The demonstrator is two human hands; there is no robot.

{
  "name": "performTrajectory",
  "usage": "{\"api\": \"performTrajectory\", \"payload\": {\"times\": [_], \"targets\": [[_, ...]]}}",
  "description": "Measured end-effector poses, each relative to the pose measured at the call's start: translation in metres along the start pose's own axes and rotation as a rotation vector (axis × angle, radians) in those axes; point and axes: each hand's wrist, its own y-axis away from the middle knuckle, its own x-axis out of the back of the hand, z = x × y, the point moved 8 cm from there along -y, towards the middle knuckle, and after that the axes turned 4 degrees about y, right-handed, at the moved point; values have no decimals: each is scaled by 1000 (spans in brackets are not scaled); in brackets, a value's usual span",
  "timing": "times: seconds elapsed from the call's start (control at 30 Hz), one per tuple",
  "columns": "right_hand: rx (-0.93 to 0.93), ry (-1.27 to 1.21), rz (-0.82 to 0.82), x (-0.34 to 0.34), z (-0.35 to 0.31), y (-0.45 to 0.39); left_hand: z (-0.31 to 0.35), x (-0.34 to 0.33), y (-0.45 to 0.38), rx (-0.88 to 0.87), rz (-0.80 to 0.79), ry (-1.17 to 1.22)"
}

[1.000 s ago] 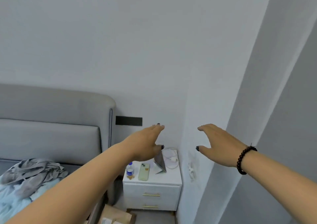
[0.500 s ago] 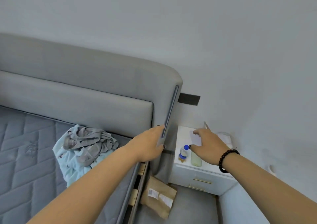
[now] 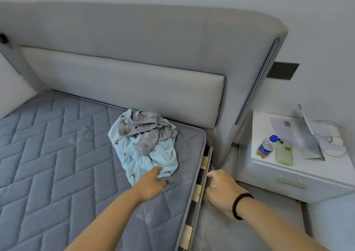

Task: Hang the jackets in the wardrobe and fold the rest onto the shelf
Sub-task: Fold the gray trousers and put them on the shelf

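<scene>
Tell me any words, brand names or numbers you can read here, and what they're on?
None can be read.
Water bottle: blue label, print too blurred.
Paper sheet on the nightstand: small dark mark, too small.
Phone: yellow mark, no legible text.

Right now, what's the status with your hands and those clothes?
Left hand open, reaching at the clothes pile on the mattress. Right hand at the bed edge, empty. Nothing in the way.

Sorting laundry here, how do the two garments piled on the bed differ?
The light blue garment is bigger, printed with small dark motifs, and lies underneath; the grey garment is plain, has a drawstring, and sits bunched on top. The left hand reaches the blue one, not the grey. Both are crumpled and unfolded.
</scene>
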Motion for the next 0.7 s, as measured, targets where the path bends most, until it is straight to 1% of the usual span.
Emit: {"api": "performTrajectory", "payload": {"times": [0.1,0.2,0.33,0.4,0.53,0.7], "targets": [[41,-31,59,-26,-5,-20,-31,-2,-17,2,5,-41],[124,-81,140,-52,-16,-33,-56,-7,-33,-22,14,-99],[215,-144,201,-88,-20,-24,-91,-15,-41,-28,74,-89],[202,-167,224,-105,-10,-13,-108,-25,-42,-21,88,-70],[100,-202,287,-132,15,3,-143,-54,-44,-29,39,-74],[19,-231,405,-162,9,21,-167,-49,-71,-129,15,-111]]}}
